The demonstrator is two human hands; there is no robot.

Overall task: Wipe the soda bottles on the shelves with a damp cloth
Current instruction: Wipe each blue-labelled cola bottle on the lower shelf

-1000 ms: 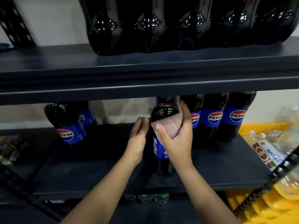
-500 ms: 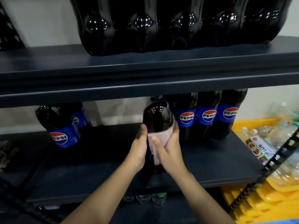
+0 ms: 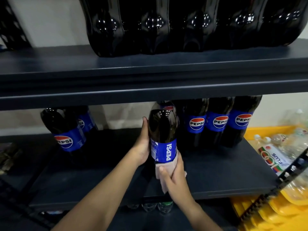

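Held bottle: one Pepsi bottle (image 3: 163, 130) stands upright near the front middle of the middle shelf (image 3: 225, 177), between the two hands; its blue label faces the camera with the word running vertically.
Left hand: the left hand (image 3: 141, 145) lies against the bottle's left side at label height, thumb up along the dark shoulder, fingers wrapped behind it, gripping the bottle.
Right hand: the right hand (image 3: 175, 175) is low on the bottle, under the label, fingers (image 3: 164, 172) curled round the cloth and pressing it to the bottle's lower body.
Cloth: one pale pink cloth (image 3: 160, 170), wrapped on the bottle just below the label, a strip hanging down beneath the palm.
Bottles right: three Pepsi bottles (image 3: 220, 122) in a row at the back right of the middle shelf, touching each other, logos forward; one more cap shows just behind the held bottle.
Bottles left: two Pepsi bottles (image 3: 65, 130) at the back left, one in front of the other, well apart from the held one.
Top shelf: the top shelf (image 3: 50, 64) carries about five large dark bottles (image 3: 183, 25), only their bases in view, packed side by side.
Below: three small bottle tops (image 3: 156, 206) show under the shelf's front edge.
Right side: yellow crates (image 3: 266, 212) with clear bottles (image 3: 273, 154); count unclear.
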